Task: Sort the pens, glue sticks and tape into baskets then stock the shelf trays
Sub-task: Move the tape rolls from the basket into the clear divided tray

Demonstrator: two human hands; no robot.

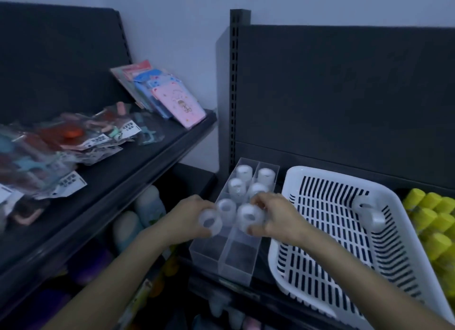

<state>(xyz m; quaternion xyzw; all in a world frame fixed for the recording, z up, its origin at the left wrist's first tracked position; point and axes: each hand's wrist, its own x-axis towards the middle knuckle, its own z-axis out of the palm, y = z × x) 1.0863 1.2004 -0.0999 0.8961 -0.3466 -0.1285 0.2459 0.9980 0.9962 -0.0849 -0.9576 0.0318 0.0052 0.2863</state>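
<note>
The left hand [189, 216] grips one tape roll [210, 223] and the right hand [278, 216] grips a second tape roll [248, 217] above the clear tray [234, 259], apparently to stock its unfilled front compartments, while a spare roll [369, 213] lies in the white basket [320, 173].

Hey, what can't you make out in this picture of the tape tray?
Head view only.
- Packet labels: print too small, blurred.
- Yellow items: cut off by right edge, kind unclear.
- Lower-shelf goods: dark, partly hidden under the left shelf.
- Clear tray middle: covered by left hand and right hand, each gripping a tape roll.
</note>
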